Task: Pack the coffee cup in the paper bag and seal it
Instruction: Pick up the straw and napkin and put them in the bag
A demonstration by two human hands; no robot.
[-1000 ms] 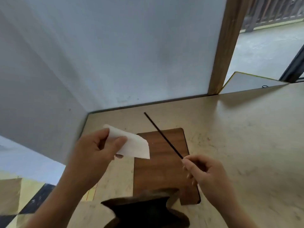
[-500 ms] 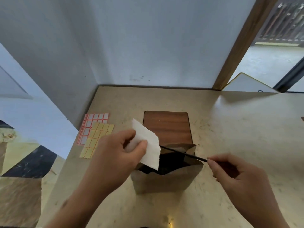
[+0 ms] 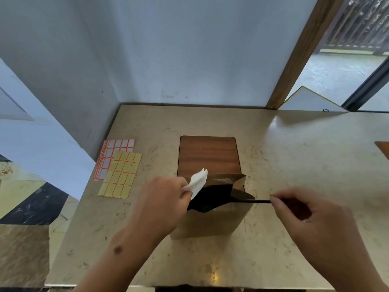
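Head view: the left hand point(image 3: 163, 204) pinches a white napkin point(image 3: 197, 182) between thumb and fingers, holding it right at the left lip of the paper bag point(image 3: 212, 216), probably so it can drop in without catching the rim. The right hand point(image 3: 303, 216) pinches the end of a thin black stick point(image 3: 250, 200), likely a straw or stirrer; its far end points toward nine o'clock and disappears into the bag's mouth, a slant that looks chosen to slide it down inside.

The bag stands upright in the middle of the table point(image 3: 294, 157), its mouth gaping and dark. The coffee cup cannot be made out in there; I judge it may sit in the shadow, but that is only a guess. The bag is stiff brown paper, creased at the top, with flat sides and sharp folds. The napkin is soft and crumpled, ragged along its upper edge.

Behind the bag at twelve o'clock lies a rounded rectangular wooden board point(image 3: 208, 155), dark and grained. At ten o'clock two label sheets point(image 3: 120, 167) overlap, one white, one yellow, both gridded in orange, handy for sealing. The tabletop is pale, glossy, mottled stone.
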